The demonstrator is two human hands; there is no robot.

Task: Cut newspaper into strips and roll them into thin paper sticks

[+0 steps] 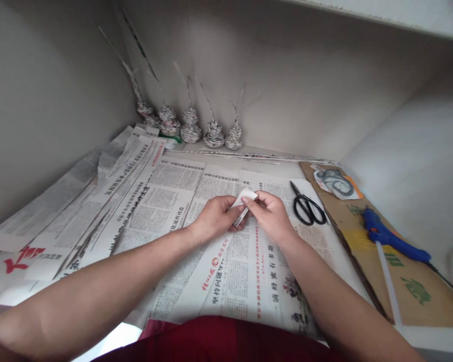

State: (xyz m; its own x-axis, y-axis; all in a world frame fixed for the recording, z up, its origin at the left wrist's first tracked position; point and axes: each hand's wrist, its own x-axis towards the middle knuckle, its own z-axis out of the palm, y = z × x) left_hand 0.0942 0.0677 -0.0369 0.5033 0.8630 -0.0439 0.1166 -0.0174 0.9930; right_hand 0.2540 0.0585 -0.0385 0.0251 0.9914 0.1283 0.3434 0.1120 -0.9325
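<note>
Both hands meet over the middle of the newspaper-covered table, pinching one strip of newspaper (245,196). My left hand (217,217) is closed on its lower part, with the thumb along the strip. My right hand (271,213) grips the upper end between thumb and fingers, where the paper looks folded or partly rolled; the fingers behind it are hidden. Newspaper sheets (234,271) lie flat beneath the hands. To the right of my right hand, black-handled scissors (307,206) rest on the paper, their blades pointing away from me.
Several woven paper gourd shapes (191,125) stand along the back wall, thin paper rods (245,155) in front of them. Cut newspaper strips (128,176) overlap at left. At right, cardboard (357,251) carries a blue glue gun (392,239) and a coiled grey item (335,183).
</note>
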